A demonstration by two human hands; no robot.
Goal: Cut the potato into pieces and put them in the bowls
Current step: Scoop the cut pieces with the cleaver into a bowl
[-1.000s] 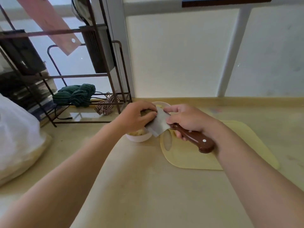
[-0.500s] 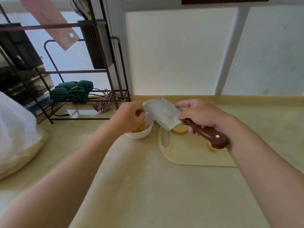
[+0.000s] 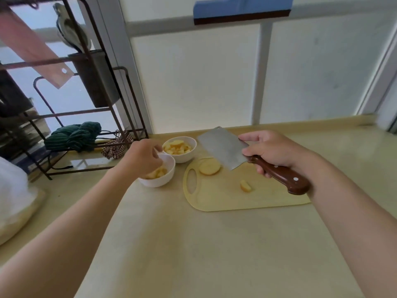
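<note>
Two white bowls hold potato pieces: the near bowl (image 3: pixel 165 179) and the far bowl (image 3: pixel 187 157). My left hand (image 3: pixel 142 157) hovers over the near bowl, fingers loosely curled, nothing visibly in them. My right hand (image 3: pixel 271 150) grips the brown handle of a cleaver (image 3: pixel 223 148), blade raised above the pale yellow cutting board (image 3: pixel 225 198). On the board lie a round potato half (image 3: pixel 209 166) and a small potato piece (image 3: pixel 246 186).
A dark metal rack (image 3: pixel 90 117) stands at the back left with a green cloth (image 3: pixel 74 136) and a checked cloth (image 3: pixel 117 147) on its lowest shelf. A white bag (image 3: pixel 12 201) sits at the far left. The wall runs close behind the bowls.
The cleaver has lifted away from the bowl and swung right over the board. My left hand has dropped into the near bowl. The view has pulled back, showing both bowls.
</note>
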